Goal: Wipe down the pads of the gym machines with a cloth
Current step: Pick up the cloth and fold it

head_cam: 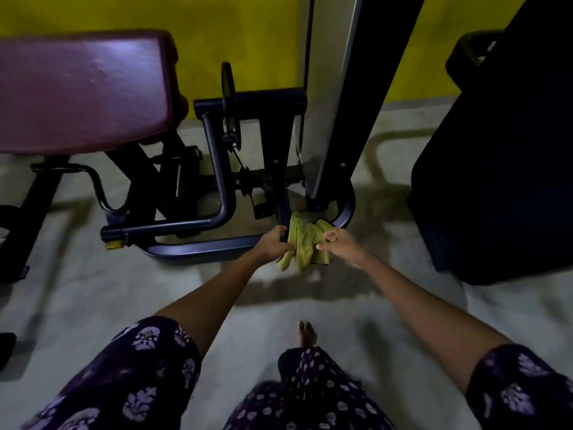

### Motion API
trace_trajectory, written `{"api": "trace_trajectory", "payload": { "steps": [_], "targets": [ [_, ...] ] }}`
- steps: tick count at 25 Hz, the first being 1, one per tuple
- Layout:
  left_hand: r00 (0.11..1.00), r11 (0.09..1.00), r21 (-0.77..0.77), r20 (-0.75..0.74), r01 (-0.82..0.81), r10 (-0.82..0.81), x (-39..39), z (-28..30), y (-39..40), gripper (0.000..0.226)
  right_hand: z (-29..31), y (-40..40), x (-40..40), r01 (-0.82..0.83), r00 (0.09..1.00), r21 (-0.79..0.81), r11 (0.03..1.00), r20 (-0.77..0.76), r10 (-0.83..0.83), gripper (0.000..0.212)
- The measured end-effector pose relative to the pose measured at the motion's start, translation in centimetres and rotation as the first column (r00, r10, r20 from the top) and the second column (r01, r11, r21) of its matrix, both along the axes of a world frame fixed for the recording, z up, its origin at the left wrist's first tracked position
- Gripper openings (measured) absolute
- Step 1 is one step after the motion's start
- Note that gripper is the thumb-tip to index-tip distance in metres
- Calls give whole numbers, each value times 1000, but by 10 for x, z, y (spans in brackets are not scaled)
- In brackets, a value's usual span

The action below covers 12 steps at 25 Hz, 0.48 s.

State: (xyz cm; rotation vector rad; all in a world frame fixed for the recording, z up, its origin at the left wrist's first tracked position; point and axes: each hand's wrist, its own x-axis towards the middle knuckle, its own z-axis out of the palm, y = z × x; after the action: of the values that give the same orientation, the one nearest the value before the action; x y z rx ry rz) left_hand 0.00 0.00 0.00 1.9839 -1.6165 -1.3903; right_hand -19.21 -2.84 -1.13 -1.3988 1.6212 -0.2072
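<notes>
A crumpled yellow-green cloth [303, 243] hangs between my two hands, low over the floor, in front of a gym machine's dark base frame [198, 248]. My left hand [274, 243] grips the cloth's left edge, close against the frame's upright bar. My right hand [336, 242] pinches the cloth's right side with its fingertips. A maroon padded seat [83, 91] of the machine fills the upper left, well away from both hands.
A silver and black upright column [335, 88] rises just behind the cloth. A large dark machine housing [502, 169] stands at the right. Yellow wall behind, pale concrete floor [124, 290] below. My bare foot [307, 333] and patterned dark clothing show at the bottom.
</notes>
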Motion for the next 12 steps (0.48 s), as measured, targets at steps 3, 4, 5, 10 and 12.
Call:
{"api": "trace_trajectory", "payload": {
  "steps": [3,4,5,10,12],
  "targets": [
    [999,998,54,32,-20,18,-1,-18,-35,64,-18,-38,0,-9,999,67,998,-31,11,43],
    [999,997,70,34,-34,32,-1,-29,-45,63,-27,-48,2,-5,1000,84,996,-27,8,42],
    [998,995,95,39,-42,39,-2,-38,-54,61,-37,-58,5,1,999,101,995,-32,2,42],
    [998,985,158,13,-63,62,-5,-85,-78,55,-98,-91,20,-35,997,181,983,-56,46,40],
    [997,983,169,-9,-75,77,-5,-106,-87,55,-125,-99,29,-103,988,156,982,-101,120,44]
  ]
}}
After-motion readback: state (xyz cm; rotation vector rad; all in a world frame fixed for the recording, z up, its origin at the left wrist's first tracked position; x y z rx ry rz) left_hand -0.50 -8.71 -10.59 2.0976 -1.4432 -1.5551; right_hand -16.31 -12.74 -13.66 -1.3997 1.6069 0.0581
